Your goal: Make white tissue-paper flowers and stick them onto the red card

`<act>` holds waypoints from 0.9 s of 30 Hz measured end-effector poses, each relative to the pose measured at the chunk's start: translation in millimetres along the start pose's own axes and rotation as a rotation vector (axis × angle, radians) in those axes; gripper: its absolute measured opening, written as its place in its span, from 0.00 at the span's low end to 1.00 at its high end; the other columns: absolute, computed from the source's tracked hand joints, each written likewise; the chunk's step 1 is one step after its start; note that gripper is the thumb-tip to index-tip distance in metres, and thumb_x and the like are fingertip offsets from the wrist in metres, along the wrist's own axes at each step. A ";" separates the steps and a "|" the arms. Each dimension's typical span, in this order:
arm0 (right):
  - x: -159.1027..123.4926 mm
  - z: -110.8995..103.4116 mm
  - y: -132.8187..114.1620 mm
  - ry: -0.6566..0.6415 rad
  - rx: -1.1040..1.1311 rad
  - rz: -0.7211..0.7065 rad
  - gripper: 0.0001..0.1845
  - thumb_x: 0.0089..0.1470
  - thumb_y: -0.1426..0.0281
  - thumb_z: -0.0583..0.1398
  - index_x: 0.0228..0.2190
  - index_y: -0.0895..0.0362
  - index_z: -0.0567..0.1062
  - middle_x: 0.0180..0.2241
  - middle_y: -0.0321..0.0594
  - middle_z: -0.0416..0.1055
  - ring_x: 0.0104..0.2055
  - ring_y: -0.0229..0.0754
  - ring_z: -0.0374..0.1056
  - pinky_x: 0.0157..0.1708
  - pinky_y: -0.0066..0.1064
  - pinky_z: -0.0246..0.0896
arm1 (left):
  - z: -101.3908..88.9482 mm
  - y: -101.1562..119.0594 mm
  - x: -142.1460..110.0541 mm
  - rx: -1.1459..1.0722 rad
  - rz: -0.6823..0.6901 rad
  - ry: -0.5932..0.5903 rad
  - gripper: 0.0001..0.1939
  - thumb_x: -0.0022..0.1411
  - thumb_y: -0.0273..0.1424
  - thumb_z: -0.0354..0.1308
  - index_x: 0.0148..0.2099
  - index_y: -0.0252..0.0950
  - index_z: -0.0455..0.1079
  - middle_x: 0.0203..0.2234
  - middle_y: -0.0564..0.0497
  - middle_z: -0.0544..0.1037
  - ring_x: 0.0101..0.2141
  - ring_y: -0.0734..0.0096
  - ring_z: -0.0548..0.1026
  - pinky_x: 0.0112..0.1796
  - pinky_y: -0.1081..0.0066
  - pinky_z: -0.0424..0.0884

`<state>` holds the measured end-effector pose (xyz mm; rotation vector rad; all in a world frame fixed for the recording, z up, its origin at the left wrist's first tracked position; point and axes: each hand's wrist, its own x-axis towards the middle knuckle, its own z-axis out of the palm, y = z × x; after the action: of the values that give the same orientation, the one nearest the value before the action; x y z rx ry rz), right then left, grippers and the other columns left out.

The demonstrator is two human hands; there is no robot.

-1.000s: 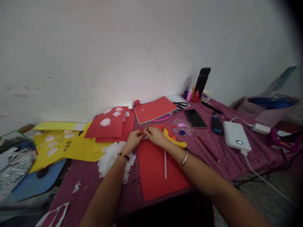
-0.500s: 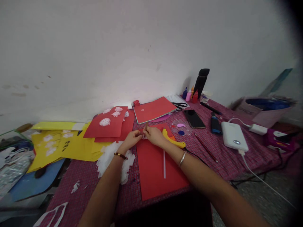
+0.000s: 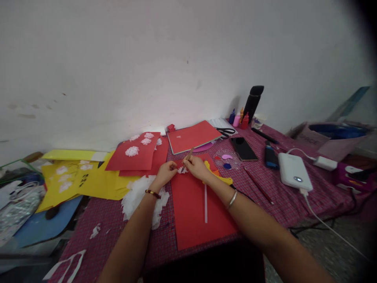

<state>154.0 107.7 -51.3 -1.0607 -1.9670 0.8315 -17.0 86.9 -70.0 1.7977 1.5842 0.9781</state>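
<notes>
Pinching brown stick point(image 3: 188, 155) in right hand point(image 3: 194, 166), slanted, lower end at white paper flower point(image 3: 182, 170). Bending fingers of left hand point(image 3: 165, 173) at flower's left edge; can't tell if gripping or just resting there. Seeing flower between both hands, toward far edge of red sheet point(image 3: 200, 232). Open room on sheet nearside of hands, broken by white strip point(image 3: 205, 204) nearside of right hand. Hemmed in by yellow glue gun point(image 3: 226, 180) under right wrist, white paper pile point(image 3: 137, 198) beside left wrist.

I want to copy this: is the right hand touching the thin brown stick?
Touching. The head view shows the right hand pinching the thin brown stick, whose top pokes out.
</notes>
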 end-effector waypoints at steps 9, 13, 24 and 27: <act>-1.2 4.2 4.3 0.022 0.101 0.000 0.13 0.55 0.66 0.50 0.25 0.59 0.68 0.22 0.37 0.69 0.24 0.36 0.64 0.25 0.25 0.55 | -113.6 77.8 -44.3 -0.104 0.069 0.169 0.13 0.53 0.34 0.56 0.42 0.37 0.69 0.31 0.52 0.75 0.29 0.74 0.72 0.31 0.73 0.69; -0.2 2.8 8.0 0.065 0.258 0.035 0.13 0.54 0.64 0.50 0.27 0.59 0.68 0.22 0.37 0.69 0.23 0.37 0.64 0.24 0.26 0.57 | -174.3 73.1 -77.4 0.019 -0.015 0.264 0.08 0.53 0.34 0.56 0.34 0.35 0.71 0.26 0.53 0.74 0.27 0.75 0.71 0.31 0.75 0.68; -8.0 -3.5 2.8 0.039 0.464 0.059 0.14 0.52 0.60 0.53 0.27 0.59 0.68 0.21 0.36 0.68 0.21 0.36 0.64 0.24 0.28 0.61 | -154.1 -23.2 -92.9 0.167 -0.255 0.046 0.11 0.47 0.36 0.56 0.28 0.33 0.72 0.22 0.52 0.74 0.25 0.70 0.70 0.26 0.73 0.63; -7.7 -2.3 4.9 0.040 0.468 0.062 0.13 0.52 0.60 0.53 0.27 0.58 0.68 0.20 0.36 0.67 0.21 0.35 0.63 0.23 0.27 0.60 | -148.3 -22.4 -89.2 0.173 -0.267 0.062 0.10 0.46 0.36 0.55 0.23 0.33 0.70 0.17 0.54 0.71 0.21 0.72 0.67 0.23 0.75 0.60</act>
<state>160.8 103.7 -56.3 -0.8516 -1.5994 1.2201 -153.7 -6.8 -15.5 1.6224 1.9399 0.7997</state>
